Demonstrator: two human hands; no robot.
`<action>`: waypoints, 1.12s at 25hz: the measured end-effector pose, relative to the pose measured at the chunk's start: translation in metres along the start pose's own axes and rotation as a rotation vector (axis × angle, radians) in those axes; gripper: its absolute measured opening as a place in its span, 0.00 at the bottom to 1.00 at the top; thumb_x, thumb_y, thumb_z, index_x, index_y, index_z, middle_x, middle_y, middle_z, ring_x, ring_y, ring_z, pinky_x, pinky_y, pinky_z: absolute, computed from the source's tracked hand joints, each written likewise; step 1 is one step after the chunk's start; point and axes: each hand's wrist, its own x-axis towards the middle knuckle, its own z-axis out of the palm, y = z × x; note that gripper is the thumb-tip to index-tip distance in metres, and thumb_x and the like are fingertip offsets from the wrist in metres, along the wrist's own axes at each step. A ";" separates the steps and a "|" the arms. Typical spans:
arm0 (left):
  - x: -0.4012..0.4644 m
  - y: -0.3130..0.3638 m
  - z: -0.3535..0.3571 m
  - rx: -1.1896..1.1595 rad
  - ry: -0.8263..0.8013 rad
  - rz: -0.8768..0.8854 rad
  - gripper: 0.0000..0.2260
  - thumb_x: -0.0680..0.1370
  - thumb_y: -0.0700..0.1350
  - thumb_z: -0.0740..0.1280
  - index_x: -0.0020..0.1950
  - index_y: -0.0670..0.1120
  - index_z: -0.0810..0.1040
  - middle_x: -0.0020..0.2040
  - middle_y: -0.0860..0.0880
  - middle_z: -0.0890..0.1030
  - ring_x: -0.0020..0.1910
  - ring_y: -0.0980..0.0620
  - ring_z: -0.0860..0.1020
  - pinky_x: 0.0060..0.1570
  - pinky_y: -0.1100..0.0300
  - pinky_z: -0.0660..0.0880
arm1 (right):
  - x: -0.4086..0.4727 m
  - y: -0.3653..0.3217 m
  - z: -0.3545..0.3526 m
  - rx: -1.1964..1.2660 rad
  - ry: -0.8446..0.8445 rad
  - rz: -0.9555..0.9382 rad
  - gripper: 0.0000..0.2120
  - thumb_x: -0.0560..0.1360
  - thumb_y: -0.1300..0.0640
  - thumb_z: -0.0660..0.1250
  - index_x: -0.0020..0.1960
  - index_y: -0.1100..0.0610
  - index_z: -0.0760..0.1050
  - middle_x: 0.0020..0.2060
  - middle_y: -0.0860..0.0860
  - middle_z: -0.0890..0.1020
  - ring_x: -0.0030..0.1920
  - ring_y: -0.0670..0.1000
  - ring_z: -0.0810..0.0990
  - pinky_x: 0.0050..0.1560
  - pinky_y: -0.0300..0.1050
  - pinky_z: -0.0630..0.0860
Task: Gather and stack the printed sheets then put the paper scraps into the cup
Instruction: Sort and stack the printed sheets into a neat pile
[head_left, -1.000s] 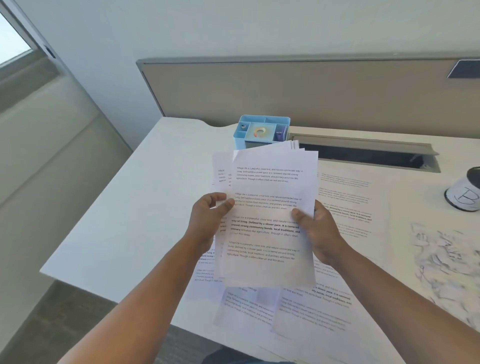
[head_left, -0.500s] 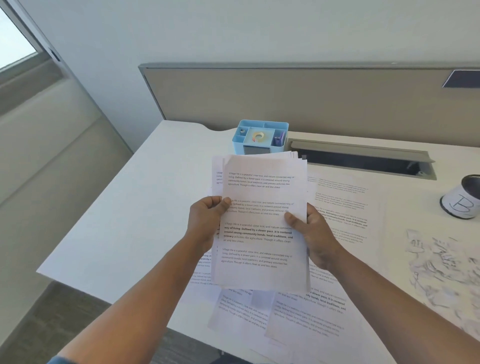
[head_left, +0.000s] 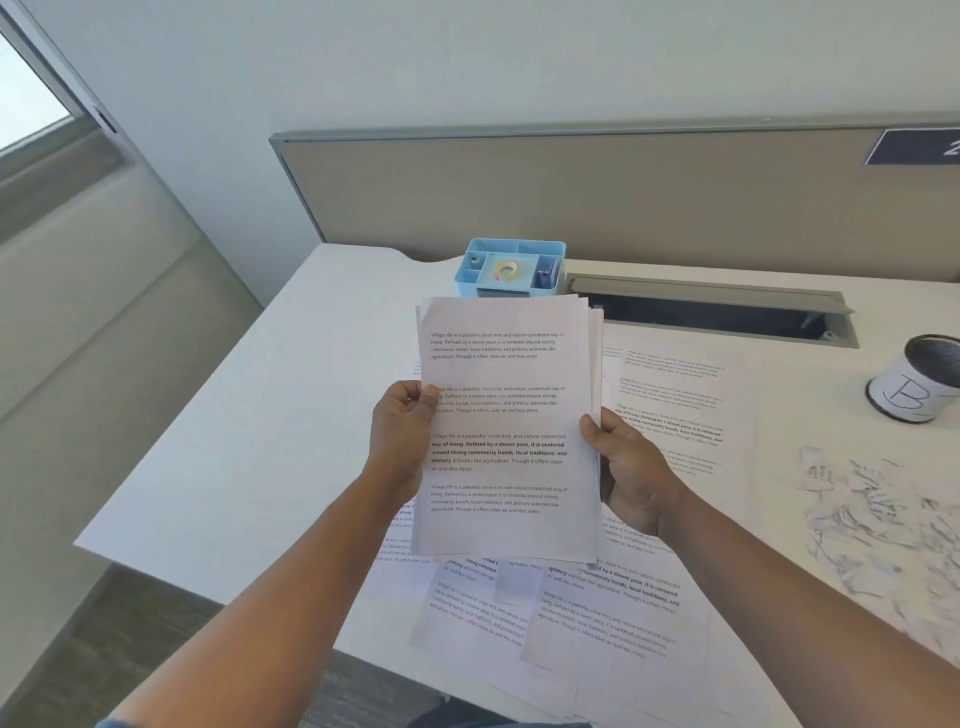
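A pale wall and a beige partition (head_left: 597, 197) close off the back of my white worktop (head_left: 270, 415), with a window off to the left. At the far edge sits a blue organiser (head_left: 509, 267), a roll of tape in its middle well, and beside it an open cable slot (head_left: 711, 314).

My left hand (head_left: 402, 436) grips the left edge of the stack (head_left: 506, 431), thumb on the printed face. My right hand (head_left: 631, 467) clamps the right edge, thumb in front, fingers behind. A second ago the sheets were fanned, with one poking out to the left; now the edges sit nearly flush, only a few slivers showing at the right side. I judge this batch is close to squared.

The stack hangs upright above the worktop, not resting on it. Under and to the right of it, loose sheets (head_left: 613, 613) lie overlapping, so gathering is not finished.

Further right, the cup (head_left: 919, 382), marked B, stands well apart from my hands, and the scraps (head_left: 883, 519) lie in a heap in front of it, untouched.
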 end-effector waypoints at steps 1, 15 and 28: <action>-0.001 0.000 0.001 0.006 0.001 0.004 0.07 0.85 0.44 0.65 0.48 0.45 0.75 0.43 0.47 0.86 0.42 0.44 0.83 0.49 0.39 0.83 | 0.000 0.000 -0.001 -0.009 0.004 0.001 0.15 0.85 0.53 0.60 0.69 0.55 0.75 0.62 0.56 0.84 0.63 0.61 0.82 0.68 0.69 0.73; -0.016 -0.008 0.010 0.259 -0.039 0.040 0.06 0.87 0.48 0.58 0.55 0.49 0.73 0.50 0.45 0.87 0.44 0.43 0.85 0.47 0.37 0.83 | -0.022 -0.002 -0.012 0.023 -0.022 -0.014 0.15 0.84 0.50 0.61 0.69 0.51 0.74 0.62 0.52 0.84 0.62 0.56 0.83 0.64 0.61 0.78; -0.012 -0.016 0.007 -0.083 -0.368 -0.288 0.15 0.84 0.39 0.65 0.71 0.42 0.74 0.64 0.39 0.83 0.61 0.37 0.82 0.56 0.37 0.81 | -0.021 -0.008 -0.017 -0.065 0.005 -0.099 0.16 0.83 0.68 0.62 0.68 0.56 0.73 0.59 0.56 0.85 0.59 0.60 0.84 0.57 0.58 0.81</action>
